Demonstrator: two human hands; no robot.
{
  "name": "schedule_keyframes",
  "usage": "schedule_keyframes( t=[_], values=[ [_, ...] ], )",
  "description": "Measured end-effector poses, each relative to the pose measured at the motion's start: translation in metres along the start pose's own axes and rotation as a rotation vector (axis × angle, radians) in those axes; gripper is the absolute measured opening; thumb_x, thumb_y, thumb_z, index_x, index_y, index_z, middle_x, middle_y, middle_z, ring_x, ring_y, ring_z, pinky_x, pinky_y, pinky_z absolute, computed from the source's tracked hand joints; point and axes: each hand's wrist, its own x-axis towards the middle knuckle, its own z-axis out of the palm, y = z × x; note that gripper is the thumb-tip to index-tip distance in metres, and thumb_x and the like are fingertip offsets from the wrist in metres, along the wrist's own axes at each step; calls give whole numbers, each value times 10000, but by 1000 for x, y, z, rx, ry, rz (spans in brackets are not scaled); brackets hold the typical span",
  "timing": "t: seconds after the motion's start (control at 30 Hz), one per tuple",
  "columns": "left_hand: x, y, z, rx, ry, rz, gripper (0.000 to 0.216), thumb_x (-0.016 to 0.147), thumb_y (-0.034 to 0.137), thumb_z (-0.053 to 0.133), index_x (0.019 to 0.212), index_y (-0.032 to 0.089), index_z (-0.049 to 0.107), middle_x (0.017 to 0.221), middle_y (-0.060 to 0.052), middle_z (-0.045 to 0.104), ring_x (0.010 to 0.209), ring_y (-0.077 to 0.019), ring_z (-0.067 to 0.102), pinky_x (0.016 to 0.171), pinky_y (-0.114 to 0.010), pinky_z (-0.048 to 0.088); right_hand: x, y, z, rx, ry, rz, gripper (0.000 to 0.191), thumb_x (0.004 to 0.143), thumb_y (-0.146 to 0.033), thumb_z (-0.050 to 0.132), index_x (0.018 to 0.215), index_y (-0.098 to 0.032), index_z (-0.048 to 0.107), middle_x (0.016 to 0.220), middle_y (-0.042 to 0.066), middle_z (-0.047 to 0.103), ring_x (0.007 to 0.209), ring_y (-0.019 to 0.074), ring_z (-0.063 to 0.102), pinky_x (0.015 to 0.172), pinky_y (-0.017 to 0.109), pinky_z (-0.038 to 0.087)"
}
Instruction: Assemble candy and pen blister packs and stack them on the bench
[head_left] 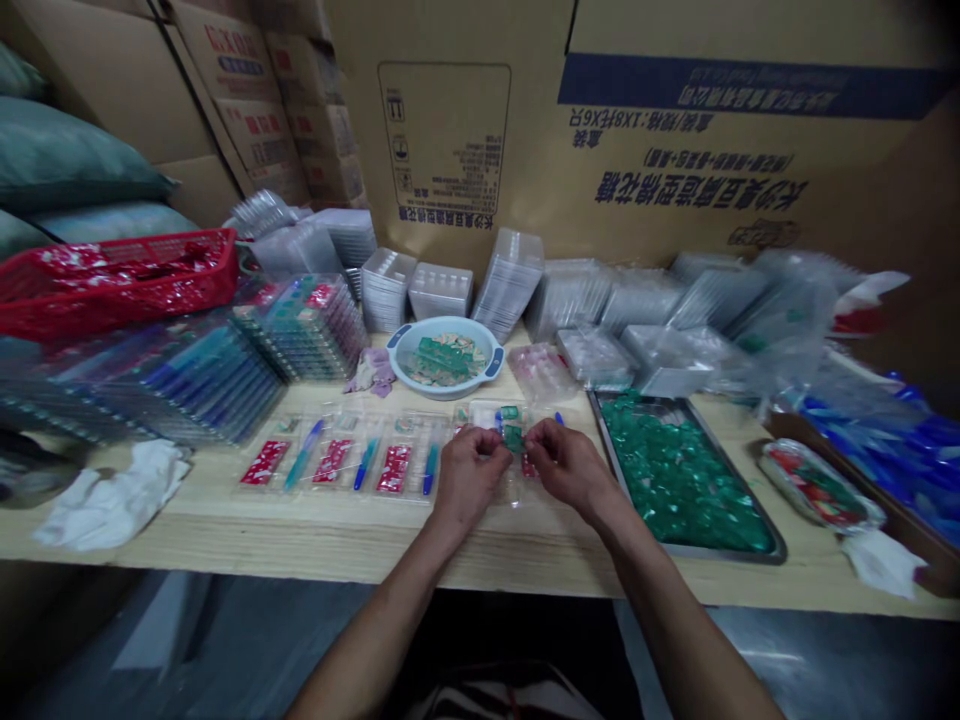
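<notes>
Between my fingertips is a small shiny green packet (513, 438). My left hand (471, 470) pinches its left side, and my right hand (568, 468) pinches the right edge. Both hands are over a row of clear plastic trays (375, 450) on the table. In the trays to the left lie red-and-white packets (394, 469) and slim blue-and-teal pieces (303, 455). Another green packet (509, 412) shows just beyond my fingers. My hands partly hide the trays beneath them.
A metal tray (682, 470) of green packets stands right. Behind is a blue-white basin (446, 390) with scraps and a green piece. Stacked clear trays (510, 280) line the back. Filled stacks (217, 380) and a red basket (120, 290) stand left; a box of blue pieces (885, 450) is far right.
</notes>
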Motion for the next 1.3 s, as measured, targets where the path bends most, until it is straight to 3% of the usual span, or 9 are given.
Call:
schedule_keyframes(
  t=[0.13, 0.33, 0.53, 0.63, 0.73, 0.87, 1.03, 1.13, 1.3],
  values=[
    [3, 0, -7, 18, 17, 16, 70, 756, 195, 614, 716, 178, 668, 752, 3, 636, 715, -133, 580, 704, -245, 438, 1, 2, -6, -35, 24, -43, 123, 834, -303, 509, 761, -212, 549, 614, -10, 582, 537, 136, 496, 537, 245, 318],
    [1, 6, -12, -161, -46, 132, 100, 825, 251, 642, 825, 180, 711, 890, -32, 660, 812, -143, 616, 729, -233, 469, 2, 11, -7, 268, -81, -57, 266, 950, -417, 462, 1033, -200, 592, 752, 8, 666, 605, 153, 590, 579, 266, 451],
    [-1, 9, -5, -219, -32, 143, 106, 845, 252, 659, 866, 181, 736, 930, -43, 666, 850, -147, 631, 758, -236, 488, -2, 2, -7, 182, -52, -119, 251, 942, -368, 500, 1084, -185, 596, 690, -21, 611, 590, 137, 553, 565, 247, 414],
    [0, 8, 0, -225, -24, 126, 107, 846, 247, 658, 870, 181, 739, 925, -42, 669, 843, -147, 639, 769, -241, 499, -4, -4, -5, 143, -23, -184, 257, 927, -310, 496, 1138, -188, 575, 672, -45, 544, 592, 131, 517, 571, 241, 394],
    [1, 8, 3, -247, -19, 84, 123, 843, 276, 668, 860, 171, 731, 860, -30, 662, 751, -131, 630, 714, -238, 507, -3, -2, -5, 161, -48, -172, 248, 922, -310, 496, 1131, -194, 562, 730, -26, 574, 632, 139, 536, 596, 253, 412],
    [0, 8, 1, -399, -70, -76, 236, 819, 333, 706, 979, 160, 723, 898, -48, 706, 741, -142, 666, 678, -249, 552, -3, 7, -13, 256, -79, -126, 183, 928, -359, 520, 1037, -212, 511, 726, -30, 558, 623, 140, 523, 572, 250, 405],
    [0, 7, -6, -616, -118, -252, 375, 771, 243, 689, 1139, 175, 682, 1170, -103, 689, 828, -171, 723, 689, -277, 593, -11, 5, -30, -54, 65, -229, 87, 942, -298, 527, 945, -212, 513, 785, 3, 553, 690, 155, 504, 651, 280, 404],
    [-1, 8, -5, -648, -128, -270, 404, 776, 178, 622, 1177, 174, 665, 1201, -117, 672, 847, -173, 731, 696, -269, 592, -14, -1, -28, -245, 63, -345, 68, 933, -210, 513, 997, -201, 533, 923, 63, 595, 844, 207, 548, 770, 332, 424],
    [-4, 12, -2, -627, -187, -250, 468, 758, 97, 549, 1208, 175, 652, 1233, -111, 647, 851, -164, 732, 721, -278, 597, -14, -9, -16, -415, 61, -369, 93, 928, -153, 490, 1002, -189, 534, 957, 90, 599, 910, 255, 555, 815, 373, 422]
  ],
)
